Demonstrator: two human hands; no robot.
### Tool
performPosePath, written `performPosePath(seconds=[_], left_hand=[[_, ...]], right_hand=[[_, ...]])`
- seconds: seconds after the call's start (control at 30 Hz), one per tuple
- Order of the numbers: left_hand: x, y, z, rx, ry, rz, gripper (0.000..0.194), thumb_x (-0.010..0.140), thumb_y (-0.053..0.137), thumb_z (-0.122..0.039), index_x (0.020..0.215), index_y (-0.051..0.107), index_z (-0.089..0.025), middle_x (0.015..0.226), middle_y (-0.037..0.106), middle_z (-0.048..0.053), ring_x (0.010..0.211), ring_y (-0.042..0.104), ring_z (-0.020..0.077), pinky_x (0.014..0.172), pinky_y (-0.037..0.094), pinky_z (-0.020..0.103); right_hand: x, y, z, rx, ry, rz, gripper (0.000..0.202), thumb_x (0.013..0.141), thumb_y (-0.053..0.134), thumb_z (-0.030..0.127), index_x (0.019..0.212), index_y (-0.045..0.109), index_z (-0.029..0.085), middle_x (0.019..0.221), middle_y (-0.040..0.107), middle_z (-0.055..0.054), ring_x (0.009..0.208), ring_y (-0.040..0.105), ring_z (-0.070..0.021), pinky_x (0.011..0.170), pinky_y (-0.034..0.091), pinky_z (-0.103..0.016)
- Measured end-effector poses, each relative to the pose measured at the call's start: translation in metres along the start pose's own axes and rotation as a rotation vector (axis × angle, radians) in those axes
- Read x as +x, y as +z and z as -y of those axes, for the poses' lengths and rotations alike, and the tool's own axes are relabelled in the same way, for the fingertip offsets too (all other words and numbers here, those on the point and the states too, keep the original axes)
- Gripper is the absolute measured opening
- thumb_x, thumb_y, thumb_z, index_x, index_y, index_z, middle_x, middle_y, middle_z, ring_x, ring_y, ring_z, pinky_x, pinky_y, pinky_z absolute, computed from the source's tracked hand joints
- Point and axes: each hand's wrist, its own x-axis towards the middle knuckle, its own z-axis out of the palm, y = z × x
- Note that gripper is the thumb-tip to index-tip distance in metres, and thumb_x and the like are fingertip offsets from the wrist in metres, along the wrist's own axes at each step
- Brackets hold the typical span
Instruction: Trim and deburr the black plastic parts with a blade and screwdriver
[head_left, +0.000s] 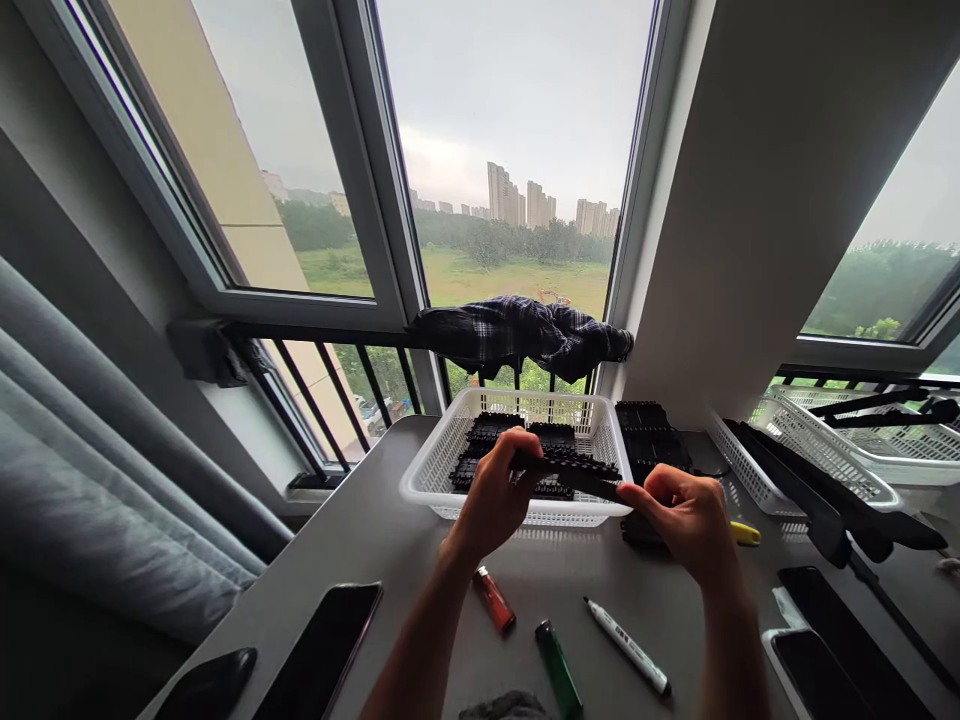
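Note:
A black strip-like piece with a toothed edge point(577, 470) is stretched between my two hands, above the near side of a white plastic basket point(517, 517). My left hand point(499, 490) pinches its left end, fingers closed. The right end is gripped by my right hand point(686, 515), thumb and fingers pressed together. Several black toothed pieces point(491, 428) lie inside the basket, partly hidden behind my left hand and the held piece. More black pieces point(649, 435) are stacked just right of the basket.
On the grey table point(405, 560) lie a red lighter point(495, 600), a green lighter point(558, 668), a white marker point(628, 645), phones point(322, 650) and a yellow-handled tool point(746, 534). White baskets with long black parts point(795, 490) stand at right. Dark plaid cloth point(525, 335) hangs on the window railing.

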Motion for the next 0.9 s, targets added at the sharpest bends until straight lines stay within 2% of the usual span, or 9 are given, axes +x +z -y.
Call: performPosePath(seconds=[0.1,0.23,0.3,0.4,0.5,0.7,0.8,0.9], left_hand=[[0.000,-0.002,0.000,-0.012,-0.038,-0.029,0.017,0.076,0.060,-0.014,0.086,0.050,-0.022,0.079,0.055,-0.003,0.069,0.051,0.0124,0.067,0.042,0.023],[-0.001,0.000,-0.005,-0.026,-0.055,0.024,0.021,0.075,0.060,-0.011,0.089,0.050,-0.023,0.081,0.057,-0.002,0.074,0.053,0.0132,0.071,0.043,0.024],[-0.001,0.001,-0.009,-0.032,-0.063,0.047,0.022,0.075,0.060,-0.011,0.091,0.050,-0.023,0.082,0.057,-0.002,0.075,0.053,0.0134,0.072,0.043,0.024],[0.000,0.003,-0.015,-0.050,-0.087,0.062,0.020,0.078,0.060,-0.015,0.093,0.049,-0.022,0.081,0.055,-0.002,0.072,0.051,0.0134,0.068,0.042,0.024],[0.001,0.004,-0.017,-0.069,-0.107,0.028,0.015,0.082,0.061,-0.026,0.091,0.049,-0.022,0.081,0.053,-0.001,0.070,0.048,0.0134,0.066,0.041,0.025],[0.000,0.007,-0.016,-0.150,-0.142,-0.070,0.014,0.085,0.058,-0.031,0.089,0.049,-0.022,0.082,0.051,-0.001,0.073,0.048,0.0138,0.069,0.041,0.025],[-0.001,0.008,-0.015,-0.146,-0.140,-0.099,0.013,0.086,0.058,-0.030,0.091,0.048,-0.022,0.085,0.051,0.000,0.077,0.050,0.0147,0.074,0.042,0.026],[-0.001,0.015,-0.015,-0.111,-0.164,-0.150,0.020,0.088,0.055,-0.032,0.104,0.046,-0.024,0.100,0.054,0.003,0.096,0.054,0.0183,0.087,0.041,0.030]], right_hand=[[-0.001,0.000,0.003,0.118,0.008,-0.081,0.047,0.078,0.067,0.058,0.055,0.054,0.019,0.048,0.041,0.005,0.045,0.034,-0.0090,0.044,0.027,-0.023],[0.001,0.012,0.008,0.225,0.046,-0.167,0.046,0.083,0.057,0.062,0.078,0.066,0.018,0.076,0.056,-0.002,0.052,0.043,-0.0102,0.046,0.033,-0.023],[0.004,0.018,0.008,0.221,0.057,-0.166,0.049,0.081,0.057,0.065,0.090,0.069,0.018,0.088,0.056,-0.005,0.056,0.045,-0.0107,0.047,0.036,-0.024],[0.006,0.025,0.007,0.211,0.067,-0.068,0.049,0.077,0.065,0.062,0.101,0.069,0.019,0.094,0.054,-0.005,0.061,0.046,-0.0117,0.051,0.040,-0.024],[0.007,0.029,0.007,0.210,0.053,0.039,0.040,0.076,0.069,0.056,0.095,0.070,0.020,0.093,0.055,-0.005,0.065,0.047,-0.0130,0.056,0.042,-0.025],[0.007,0.038,0.019,0.295,0.050,0.092,0.030,0.083,0.064,0.049,0.084,0.068,0.019,0.089,0.058,-0.004,0.074,0.055,-0.0157,0.067,0.046,-0.027],[0.008,0.043,0.024,0.390,0.077,0.067,0.027,0.085,0.062,0.045,0.085,0.068,0.019,0.089,0.059,-0.004,0.080,0.058,-0.0174,0.073,0.047,-0.028],[0.006,0.045,0.028,0.411,0.094,-0.028,0.024,0.081,0.067,0.043,0.082,0.069,0.019,0.092,0.059,-0.004,0.079,0.057,-0.0165,0.068,0.046,-0.027]])
